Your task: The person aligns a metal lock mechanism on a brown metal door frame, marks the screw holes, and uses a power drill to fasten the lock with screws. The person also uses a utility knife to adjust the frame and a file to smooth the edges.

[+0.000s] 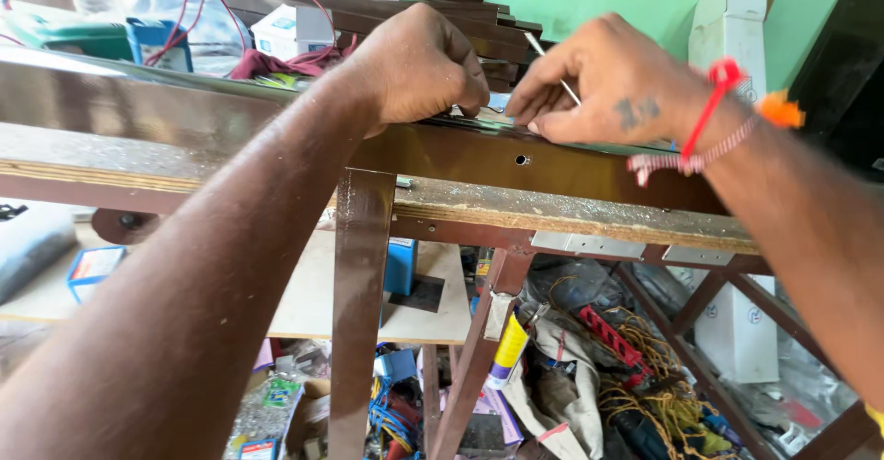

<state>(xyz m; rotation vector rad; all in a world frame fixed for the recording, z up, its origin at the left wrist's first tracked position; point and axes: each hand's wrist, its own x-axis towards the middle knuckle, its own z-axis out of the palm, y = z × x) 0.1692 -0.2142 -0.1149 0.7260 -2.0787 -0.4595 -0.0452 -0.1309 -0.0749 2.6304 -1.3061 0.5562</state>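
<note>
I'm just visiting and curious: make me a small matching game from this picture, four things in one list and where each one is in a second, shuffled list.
Things:
1. thin metal rod
2. red thread band
3. white carton
4. small round hole

Places:
A. standing against the green wall
B. in the brown panel's face, below the hands
C. pinched in the right hand
D. tied around the right wrist

The left hand is a closed fist on the panel's top edge; what it holds cannot be seen.

Pairs: 1-C, 2-D, 3-A, 4-B
</note>
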